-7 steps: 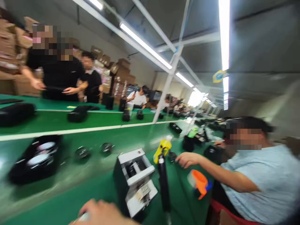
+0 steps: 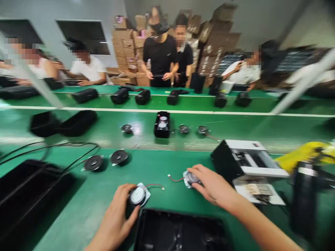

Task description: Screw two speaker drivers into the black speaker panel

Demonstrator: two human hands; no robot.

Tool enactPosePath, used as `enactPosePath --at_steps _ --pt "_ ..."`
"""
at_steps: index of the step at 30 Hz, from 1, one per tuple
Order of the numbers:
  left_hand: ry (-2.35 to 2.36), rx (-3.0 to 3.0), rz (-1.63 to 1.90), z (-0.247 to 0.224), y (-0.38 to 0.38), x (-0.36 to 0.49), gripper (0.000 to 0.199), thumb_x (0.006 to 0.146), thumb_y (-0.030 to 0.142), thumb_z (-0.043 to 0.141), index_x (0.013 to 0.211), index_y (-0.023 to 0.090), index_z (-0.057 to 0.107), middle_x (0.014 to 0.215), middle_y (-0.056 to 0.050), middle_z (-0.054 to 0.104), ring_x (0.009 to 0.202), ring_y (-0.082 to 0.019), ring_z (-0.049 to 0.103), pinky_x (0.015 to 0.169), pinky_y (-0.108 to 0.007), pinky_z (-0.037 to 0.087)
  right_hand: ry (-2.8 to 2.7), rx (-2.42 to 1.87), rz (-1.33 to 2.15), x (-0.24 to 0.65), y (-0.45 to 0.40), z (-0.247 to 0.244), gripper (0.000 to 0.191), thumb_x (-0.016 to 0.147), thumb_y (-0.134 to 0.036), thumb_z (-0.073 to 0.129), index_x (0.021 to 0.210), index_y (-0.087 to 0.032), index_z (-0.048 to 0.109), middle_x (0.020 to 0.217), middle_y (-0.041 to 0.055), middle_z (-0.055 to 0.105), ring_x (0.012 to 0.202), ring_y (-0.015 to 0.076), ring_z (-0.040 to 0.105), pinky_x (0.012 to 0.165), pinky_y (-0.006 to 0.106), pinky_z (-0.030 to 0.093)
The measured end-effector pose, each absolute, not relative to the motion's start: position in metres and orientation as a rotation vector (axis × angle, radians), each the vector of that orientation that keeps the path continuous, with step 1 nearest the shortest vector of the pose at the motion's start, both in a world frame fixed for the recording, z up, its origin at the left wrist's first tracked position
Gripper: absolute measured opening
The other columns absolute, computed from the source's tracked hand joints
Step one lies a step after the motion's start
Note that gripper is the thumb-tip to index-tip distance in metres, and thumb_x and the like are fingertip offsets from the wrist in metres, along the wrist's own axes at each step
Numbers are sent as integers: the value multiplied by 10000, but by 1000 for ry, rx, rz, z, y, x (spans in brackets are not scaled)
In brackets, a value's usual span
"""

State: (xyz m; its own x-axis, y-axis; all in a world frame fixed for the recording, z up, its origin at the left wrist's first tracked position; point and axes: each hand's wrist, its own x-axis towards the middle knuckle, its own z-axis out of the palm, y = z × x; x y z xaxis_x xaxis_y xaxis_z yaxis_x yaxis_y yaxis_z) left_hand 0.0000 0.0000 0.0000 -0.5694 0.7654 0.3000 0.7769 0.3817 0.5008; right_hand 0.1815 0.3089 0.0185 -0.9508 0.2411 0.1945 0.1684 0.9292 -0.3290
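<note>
My left hand (image 2: 119, 212) grips the side of a round speaker (image 2: 138, 195) with a pale back, a square metal frame and a red wire. To the right, my right hand (image 2: 206, 181) has its fingers around a second speaker (image 2: 188, 179), whose red wire points left. Both speakers are at the green table, beyond a black open housing (image 2: 180, 230) at the bottom edge. Two more speakers, one (image 2: 93, 163) and another (image 2: 119, 157), lie face up at the left.
A white and black machine (image 2: 251, 157) stands right, beside a black tool (image 2: 303, 195). A large black case (image 2: 31, 202) with cables lies left. Across the green line (image 2: 146, 139) are speakers and black housings. Several people sit or stand behind it.
The view has swung left and down from the co-worker at the right. Both my hands now show, each at a speaker; earlier only one blurred hand was visible at the bottom.
</note>
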Motion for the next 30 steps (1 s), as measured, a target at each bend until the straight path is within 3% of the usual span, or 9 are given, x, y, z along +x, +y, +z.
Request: enactPosePath --at_steps 4,8,10,13,18,22,25,30 --pt "-2753 -1401 -808 11 -10 -1 509 936 237 653 1439 254 576 1394 -95 657 1266 -283 675 1064 -459 603 -2781 -195 636 185 327 15 163 1099 -263 609 1232 -222 693 1137 80 695 876 131 683 776 242 625" --pt "-2810 -1402 -835 23 9 -7 316 914 293 644 1215 207 688 1152 -91 736 1025 -305 748 908 -488 650 -2664 -287 788 202 325 47 223 1014 -249 688 1226 -178 680 1071 75 717 835 148 730 594 172 616" --pt "-2824 -1386 -882 35 11 -13 294 911 288 621 1185 199 682 1140 -95 733 969 -289 758 864 -466 664 -2589 -347 852 218 316 65 286 1007 -283 680 1277 -192 656 1108 82 727 922 179 763 631 185 659" --pt "-2818 -1392 -996 64 3 -13 327 961 342 590 1268 238 633 1249 -79 719 1041 -259 764 893 -406 682 -2536 -361 919 251 291 83 354 1009 -332 673 1351 -256 619 1178 66 738 960 185 780 773 217 693" --pt "-2659 -1912 -1034 111 -7 25 419 977 319 650 1386 361 574 1381 -8 669 1168 -209 734 987 -299 657 -2613 -238 551 291 242 73 435 954 -321 677 1380 -280 595 1222 55 749 1036 239 773 874 316 700" --pt "-2691 -2161 -812 113 5 55 552 934 183 676 1437 360 535 1305 -11 687 1094 -210 745 914 -303 666 -2638 -221 451 293 220 55 356 1025 -306 597 1373 -231 579 1239 49 732 1107 205 717 918 348 629" --pt "-2695 -2174 -691 100 16 62 511 937 126 644 1403 304 533 1258 -39 693 973 -221 762 795 -333 662 -2655 -213 488 287 212 49 290 1067 -275 590 1350 -208 584 1227 35 717 1096 199 659 961 389 525" --pt "-2525 -2229 -578 80 22 64 481 926 43 579 1352 252 497 1235 -56 716 1004 -252 769 823 -381 671 -2724 -242 510 280 206 47 266 1132 -383 527 1310 -215 629 1213 -14 713 1024 184 605 876 386 435"
